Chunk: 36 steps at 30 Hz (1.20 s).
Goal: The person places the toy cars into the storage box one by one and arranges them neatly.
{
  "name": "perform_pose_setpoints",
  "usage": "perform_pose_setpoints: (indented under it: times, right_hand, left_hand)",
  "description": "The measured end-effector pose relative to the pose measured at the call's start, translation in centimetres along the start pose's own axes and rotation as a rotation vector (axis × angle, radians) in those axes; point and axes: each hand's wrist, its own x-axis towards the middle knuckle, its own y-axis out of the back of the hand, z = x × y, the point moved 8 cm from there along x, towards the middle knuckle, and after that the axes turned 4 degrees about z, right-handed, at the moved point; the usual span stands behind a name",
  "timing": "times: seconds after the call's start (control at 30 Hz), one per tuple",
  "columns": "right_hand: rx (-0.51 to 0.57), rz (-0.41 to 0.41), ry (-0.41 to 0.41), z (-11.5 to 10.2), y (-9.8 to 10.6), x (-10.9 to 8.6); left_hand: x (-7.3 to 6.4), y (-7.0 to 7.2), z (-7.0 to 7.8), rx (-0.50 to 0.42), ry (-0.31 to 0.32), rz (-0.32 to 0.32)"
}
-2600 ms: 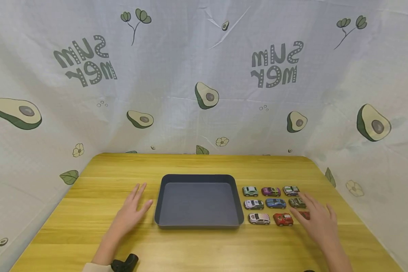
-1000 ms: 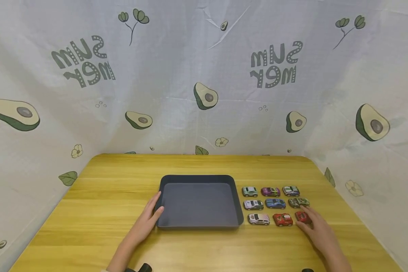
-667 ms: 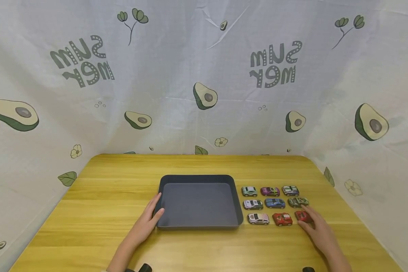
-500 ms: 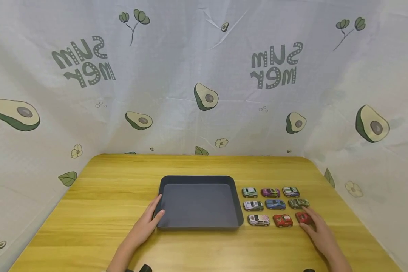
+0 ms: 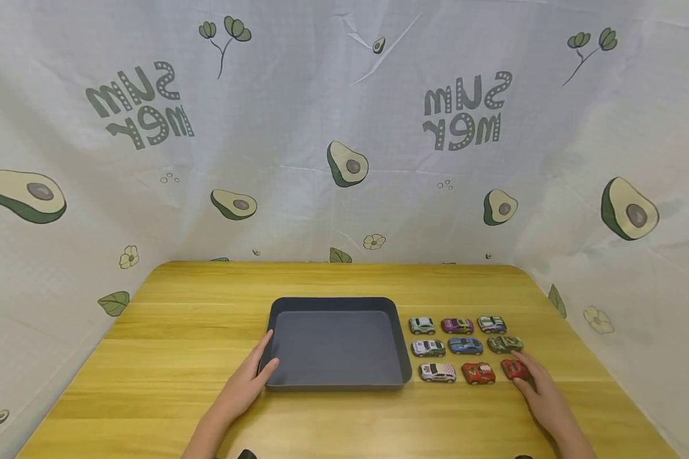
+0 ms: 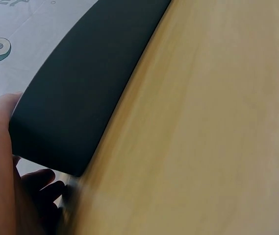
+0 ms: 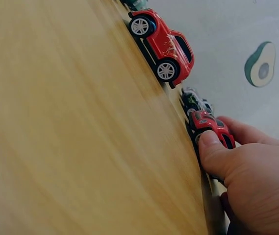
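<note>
A dark grey rectangular tray (image 5: 339,350) lies on the table with nothing in it. My left hand (image 5: 241,386) holds its left side near the front corner, thumb at the rim; the left wrist view shows the tray's dark outer wall (image 6: 75,93) close up, with several fingers in shadow below it. At the right, my right hand (image 5: 542,395) pinches a red toy car (image 5: 514,369) between thumb and fingers. That car (image 7: 213,125) still stands on the table and is partly hidden by the hand.
Several other toy cars stand in rows right of the tray, among them another red car (image 5: 478,373), a blue one (image 5: 466,346) and a camouflage one (image 5: 504,344) just behind the right hand. A printed curtain (image 5: 344,95) surrounds the wooden table (image 5: 344,421).
My left hand has come right, from beside the tray to its left side. My right hand has come down to the red car, which has shifted slightly right from its neighbour.
</note>
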Motion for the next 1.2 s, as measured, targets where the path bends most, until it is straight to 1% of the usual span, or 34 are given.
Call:
perform_pose_setpoints:
  times: [0.2, 0.33, 0.47, 0.6, 0.73, 0.83, 1.0, 1.1, 1.2]
  right_hand:
    - [-0.023, 0.026, 0.010, 0.2, 0.0, 0.0]
    - [-0.033, 0.033, -0.016, 0.2, 0.1, 0.1]
    - [-0.030, 0.014, -0.067, 0.5, 0.1, 0.1]
    - [-0.061, -0.003, -0.116, 0.7, 0.2, 0.0]
    - [-0.111, 0.004, -0.154, 0.9, 0.5, 0.0]
    - [-0.109, -0.010, -0.202, 1.1, 0.5, 0.0]
    - [-0.077, -0.045, -0.287, 1.3, 0.5, 0.0]
    - [-0.062, -0.042, -0.331, 1.4, 0.7, -0.1]
    - [-0.055, -0.019, -0.364, 1.4, 0.9, -0.3]
  left_hand:
    - [0.0, 0.1, -0.1, 0.005, 0.010, -0.004]
    - [-0.1, 0.2, -0.1, 0.013, 0.009, 0.006]
    - [-0.1, 0.3, 0.0, 0.010, 0.007, 0.008]
    - [-0.1, 0.2, 0.1, 0.009, 0.008, 0.008]
    - [-0.1, 0.1, 0.0, 0.011, 0.010, 0.003]
    - [-0.1, 0.1, 0.0, 0.011, 0.014, -0.002]
    - [0.0, 0.1, 0.0, 0.014, 0.012, -0.002]
    - [0.0, 0.1, 0.0, 0.016, 0.012, -0.001]
    - [0.0, 0.1, 0.0, 0.015, 0.013, 0.000]
